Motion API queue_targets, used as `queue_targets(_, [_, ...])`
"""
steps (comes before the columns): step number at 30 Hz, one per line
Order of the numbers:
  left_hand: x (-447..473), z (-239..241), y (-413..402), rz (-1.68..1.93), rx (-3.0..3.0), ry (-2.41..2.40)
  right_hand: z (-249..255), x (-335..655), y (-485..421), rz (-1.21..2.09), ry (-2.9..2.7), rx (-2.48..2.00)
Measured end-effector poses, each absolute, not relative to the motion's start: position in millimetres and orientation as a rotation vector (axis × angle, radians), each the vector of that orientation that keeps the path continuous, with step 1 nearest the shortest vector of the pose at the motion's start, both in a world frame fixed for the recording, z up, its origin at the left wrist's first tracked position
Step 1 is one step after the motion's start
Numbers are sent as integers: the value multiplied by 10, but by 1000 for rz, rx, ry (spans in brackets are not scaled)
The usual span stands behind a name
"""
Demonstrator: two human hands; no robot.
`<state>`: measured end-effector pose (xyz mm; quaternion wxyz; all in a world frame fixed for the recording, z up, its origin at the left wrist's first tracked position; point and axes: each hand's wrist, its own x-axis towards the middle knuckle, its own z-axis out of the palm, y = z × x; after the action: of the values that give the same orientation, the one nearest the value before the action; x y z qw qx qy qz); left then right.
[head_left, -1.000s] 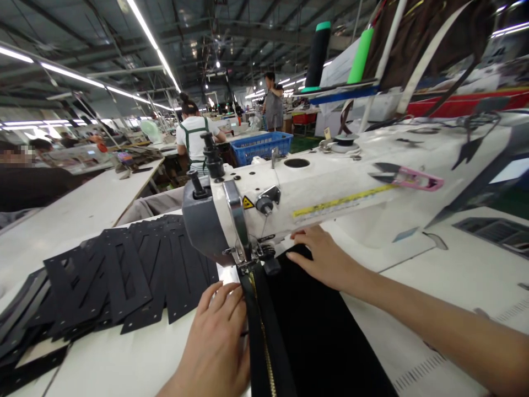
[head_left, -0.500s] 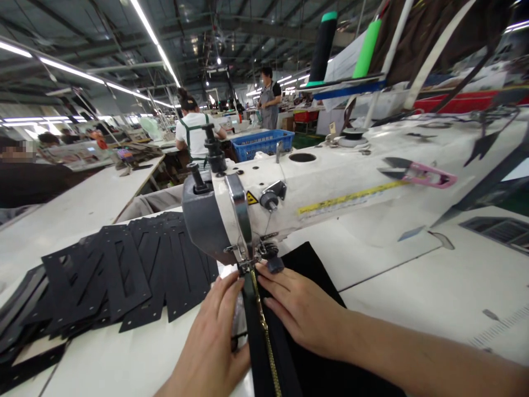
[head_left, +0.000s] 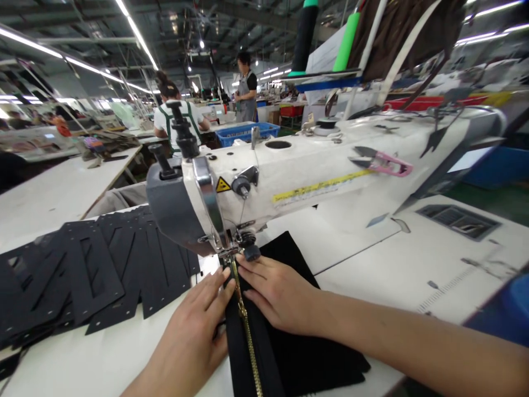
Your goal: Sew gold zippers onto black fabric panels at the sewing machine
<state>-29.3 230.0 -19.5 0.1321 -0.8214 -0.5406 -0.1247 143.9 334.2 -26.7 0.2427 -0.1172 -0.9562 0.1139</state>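
A black fabric piece (head_left: pixel 306 353) lies under the presser foot of a white sewing machine (head_left: pixel 314 171). Along it runs a gold metal zipper (head_left: pixel 250 344), leading toward me from the needle area, its slider a short way below the foot. My left hand (head_left: pixel 192 325) rests at the left edge of the zipper strip, fingers stretched toward the foot and thumb apart. On the right of the zipper, my right hand (head_left: pixel 281 292) lies flat on the fabric, fingertips close beside the presser foot. The fabric under both palms is hidden.
Black cut panels with slots (head_left: pixel 91 270) are piled left of the machine head. Pink-handled thread snips (head_left: pixel 382 161) rest on the machine arm. Thread cones (head_left: pixel 347 41) stand above it. A blue crate (head_left: pixel 248 132) and two co-workers are beyond.
The view has turned to the right, so the machine and both hands appear farther left. Both hands stay on the fabric beside the zipper, close to the foot.
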Motion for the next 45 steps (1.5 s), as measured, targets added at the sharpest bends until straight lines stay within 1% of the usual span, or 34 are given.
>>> queue_targets(5, [-294, -217, 2291, -396, -2378, -1572, -275, 1449, 3355, 288, -2626, -299])
queue_targets(10, [-249, -195, 2273, -489, -2375, -1770, -228, 1476, 3322, 325, -2629, -330])
queue_targets(15, [-231, -216, 2234, -561, -2400, -1899, -192, 1491, 3323, 528, -2579, -315])
queue_targets(19, [-220, -206, 2228, -561, -2423, -1843, -179, 1499, 3314, 646, -2467, -375])
queue_targets(27, [-172, -136, 2305, -475, -2435, -1720, -229, 1451, 3260, 293, -2701, -335])
queue_targets(39, [-172, -128, 2326, -444, -2419, -1812, -217, 1420, 3349, 175, -2758, -280])
queue_targets(45, [-224, -100, 2408, -478, -2410, -1840, -202, 1380, 3453, 235, -2663, -215])
